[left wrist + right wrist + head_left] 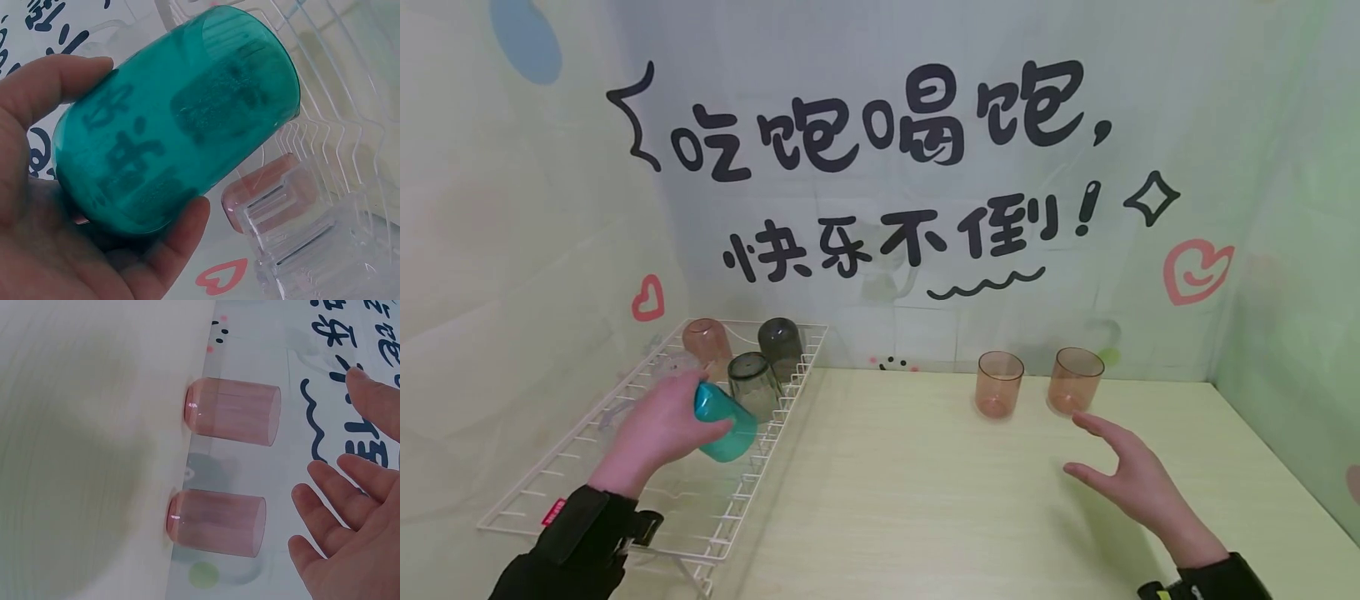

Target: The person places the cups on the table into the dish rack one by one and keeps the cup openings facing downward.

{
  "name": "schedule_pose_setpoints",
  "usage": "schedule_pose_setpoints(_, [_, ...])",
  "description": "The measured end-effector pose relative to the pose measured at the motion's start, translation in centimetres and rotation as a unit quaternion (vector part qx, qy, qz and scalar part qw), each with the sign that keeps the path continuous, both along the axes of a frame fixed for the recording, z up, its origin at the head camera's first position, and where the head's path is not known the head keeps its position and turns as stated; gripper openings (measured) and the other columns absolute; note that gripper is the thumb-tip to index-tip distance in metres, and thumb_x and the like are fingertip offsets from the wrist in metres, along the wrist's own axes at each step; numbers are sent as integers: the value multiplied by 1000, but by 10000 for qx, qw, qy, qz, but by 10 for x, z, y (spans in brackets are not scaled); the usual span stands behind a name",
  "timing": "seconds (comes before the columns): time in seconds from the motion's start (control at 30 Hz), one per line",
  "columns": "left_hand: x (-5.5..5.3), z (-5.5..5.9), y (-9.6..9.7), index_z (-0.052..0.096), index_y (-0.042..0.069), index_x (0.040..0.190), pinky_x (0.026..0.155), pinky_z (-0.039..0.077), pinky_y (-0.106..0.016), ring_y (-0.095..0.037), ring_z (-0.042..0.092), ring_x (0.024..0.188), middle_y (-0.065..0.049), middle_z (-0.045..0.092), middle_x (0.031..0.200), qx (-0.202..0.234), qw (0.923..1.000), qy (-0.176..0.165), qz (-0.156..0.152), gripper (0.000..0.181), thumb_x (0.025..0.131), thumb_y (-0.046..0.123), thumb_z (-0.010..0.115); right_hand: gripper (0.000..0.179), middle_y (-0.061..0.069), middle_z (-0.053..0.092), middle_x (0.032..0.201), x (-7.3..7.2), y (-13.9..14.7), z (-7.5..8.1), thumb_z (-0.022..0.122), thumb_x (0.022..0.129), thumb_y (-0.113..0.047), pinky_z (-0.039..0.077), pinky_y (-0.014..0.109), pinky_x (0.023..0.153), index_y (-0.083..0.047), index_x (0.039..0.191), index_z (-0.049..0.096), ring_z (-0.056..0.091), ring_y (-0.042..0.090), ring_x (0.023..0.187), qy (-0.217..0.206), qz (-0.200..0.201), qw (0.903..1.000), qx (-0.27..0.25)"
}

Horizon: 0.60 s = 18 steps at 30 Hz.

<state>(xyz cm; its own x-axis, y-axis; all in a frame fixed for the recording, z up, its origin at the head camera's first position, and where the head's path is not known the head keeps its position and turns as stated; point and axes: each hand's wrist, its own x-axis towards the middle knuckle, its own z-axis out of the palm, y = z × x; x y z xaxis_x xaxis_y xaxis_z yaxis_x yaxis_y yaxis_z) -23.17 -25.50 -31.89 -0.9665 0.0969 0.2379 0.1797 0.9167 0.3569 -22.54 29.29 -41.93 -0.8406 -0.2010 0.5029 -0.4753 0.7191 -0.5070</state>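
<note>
My left hand point(662, 421) grips a teal see-through cup point(726, 423), tilted, over the right side of a white wire rack point(741, 500). In the left wrist view, thumb and fingers curl round one end of the cup. Beside it on the rack, a smoky grey glass point(755, 387), a darker glass point(780, 340) and a pink glass point(706, 342) stand upside down. My right hand point(1123, 475) is over the table with fingers spread, holding nothing. Near its fingertips stands an upright pink glass point(1075, 382), with a second pink glass point(998, 385) to its left.
Clear glasses point(325, 250) sit on the rack, mostly hidden behind the left hand in the head view. A pale wood-grain table point(910, 500) spreads to the right of the rack. Printed cloth point(880, 317) hangs behind, with more on both sides.
</note>
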Motion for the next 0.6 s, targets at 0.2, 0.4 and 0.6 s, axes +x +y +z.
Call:
schedule_pose_setpoints(0.2, [-7, -7, 0, 47, 3, 110, 59, 48, -39, -26, 51, 77, -10, 55, 91, -218, 9997, -49, 6, 59, 66, 34, 73, 65, 14, 53, 121, -2, 3, 1, 73, 72, -32, 36, 47, 88, -7, 126, 48, 47, 32, 111, -41, 13, 10000, 2])
schedule_pose_setpoints(0.4, [-11, -12, 3, 44, 1, 116, 61, 50, -43, -30, 52, 80, -16, 54, 97, -375, 9988, -318, 65, 71, 63, 35, 76, 65, 15, 53, 121, -3, 2, 2, 72, 73, -33, 36, 49, 87, -6, 126, 47, 47, 33, 110, -47, 26, 10000, 0])
schedule_pose_setpoints(0.6, [-15, -19, 2, 44, 1, 110, 62, 49, -40, -26, 52, 78, -11, 54, 93, -370, 9979, -535, 18, 67, 63, 37, 76, 65, 15, 53, 121, -5, 2, 1, 71, 73, -34, 36, 49, 88, -7, 127, 46, 46, 32, 111, -77, 46, 9999, -45])
